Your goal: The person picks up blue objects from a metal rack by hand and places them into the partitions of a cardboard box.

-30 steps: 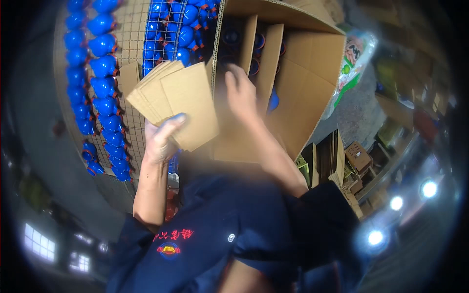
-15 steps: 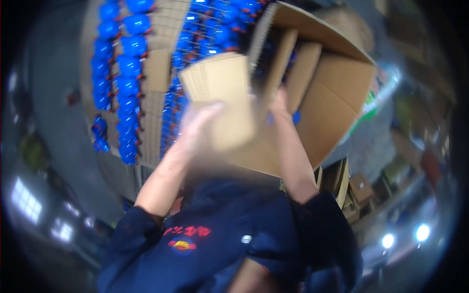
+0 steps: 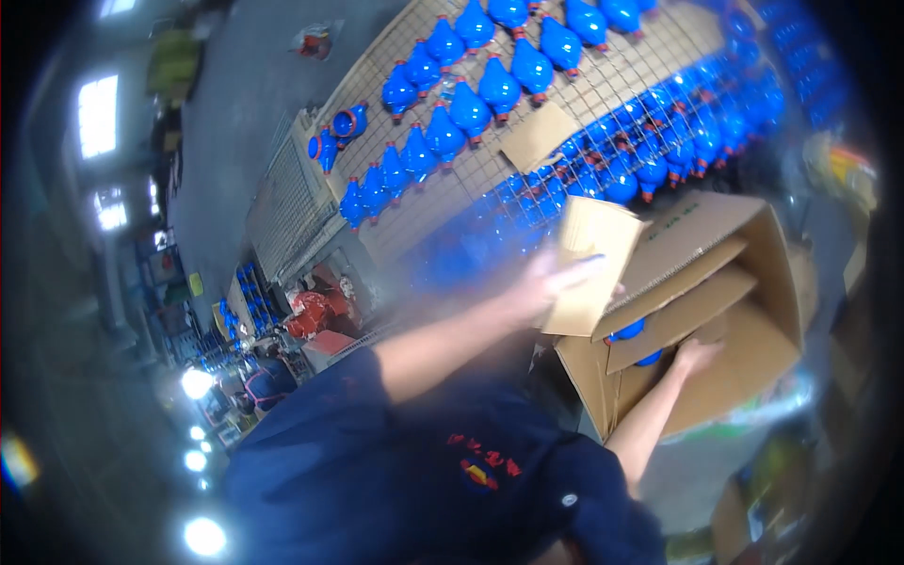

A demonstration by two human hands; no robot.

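Note:
My left hand [image 3: 557, 279] is closed on a stack of flat cardboard pieces [image 3: 595, 268], with the thumb across the front. The stack is just outside the left rim of an open cardboard carton [image 3: 786, 273]. My right hand [image 3: 697, 356] reaches inside that carton, fingers stretched out against or close to its brown inner wall; I see no clear object in them. Upright cardboard dividers [image 3: 683, 315] stand beside it in the carton. Between them show parts of glossy blue pieces [image 3: 648, 358], mostly hidden.
A wire mesh rack [image 3: 452, 184] carries rows of blue pear-shaped pieces [image 3: 443, 130] with red ends. A loose cardboard sheet [image 3: 539, 137] lies on the mesh. More blue pieces [image 3: 650, 169] hang behind the carton. Red machinery [image 3: 320, 306] stands at left.
The view has swung left, so the rack and carton appear turned and shifted. My left hand still holds the cardboard stack; my right hand has moved from the dividers toward the carton's inner wall.

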